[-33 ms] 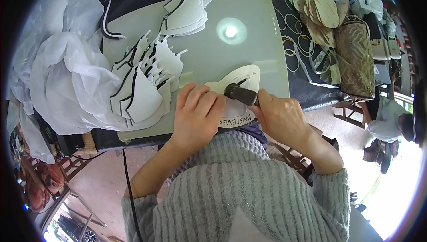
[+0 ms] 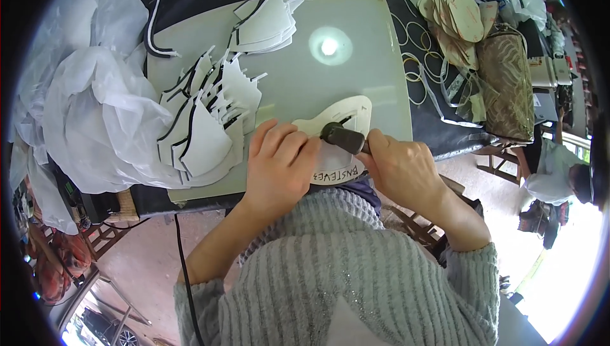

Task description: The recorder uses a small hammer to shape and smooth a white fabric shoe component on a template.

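Possibly at risk, left hand (image 2: 283, 163): a knock, should the dark hammer-like tool (image 2: 346, 138) stray; its head stands just beside the fingertips.
Pale template (image 2: 330, 114): on the grey-green board (image 2: 365, 25), near edge, partly beneath the tool; could skid if unevenly held.
Left hand, hold: half curled, bunched at the template; any grip hidden.
Right hand (image 2: 401, 165): closed round the tool's handle.

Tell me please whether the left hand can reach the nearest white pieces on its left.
Probably yes: the white pieces lie close beside the left hand, with nothing visible blocking, though it seems busy near the dark tool.
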The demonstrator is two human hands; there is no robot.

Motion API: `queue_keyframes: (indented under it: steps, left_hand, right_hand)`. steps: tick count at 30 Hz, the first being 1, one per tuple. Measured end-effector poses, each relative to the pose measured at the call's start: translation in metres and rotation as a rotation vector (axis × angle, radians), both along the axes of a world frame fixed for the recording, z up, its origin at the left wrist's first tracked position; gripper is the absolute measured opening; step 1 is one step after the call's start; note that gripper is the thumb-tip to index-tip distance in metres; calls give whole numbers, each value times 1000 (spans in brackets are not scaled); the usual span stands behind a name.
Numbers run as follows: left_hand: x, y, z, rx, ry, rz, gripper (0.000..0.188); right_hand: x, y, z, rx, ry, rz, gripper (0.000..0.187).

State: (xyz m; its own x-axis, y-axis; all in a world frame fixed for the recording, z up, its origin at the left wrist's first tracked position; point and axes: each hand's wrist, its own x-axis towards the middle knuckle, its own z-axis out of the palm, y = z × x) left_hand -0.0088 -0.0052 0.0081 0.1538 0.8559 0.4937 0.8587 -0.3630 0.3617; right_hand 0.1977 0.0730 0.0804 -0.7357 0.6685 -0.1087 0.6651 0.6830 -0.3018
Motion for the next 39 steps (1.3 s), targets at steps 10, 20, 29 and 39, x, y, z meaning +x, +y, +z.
queue_keyframes:
  steps: [10,20,29,39]
  left_hand:
    - [-6,-3,0,32,-78,-14,24]
    - [-7,-5,2,15,-144,18,22]
    - [-10,-10,2,17,-89,14,26]
    - [-12,-10,1,-23,-104,-22,32]
  right_hand:
    - [-4,11,14,28,75,72,31]
    - [-6,15,-1,-37,-53,92,34]
    - [-4,25,5,-56,-107,199,33]
    - [-4,27,6,-86,-83,234,32]
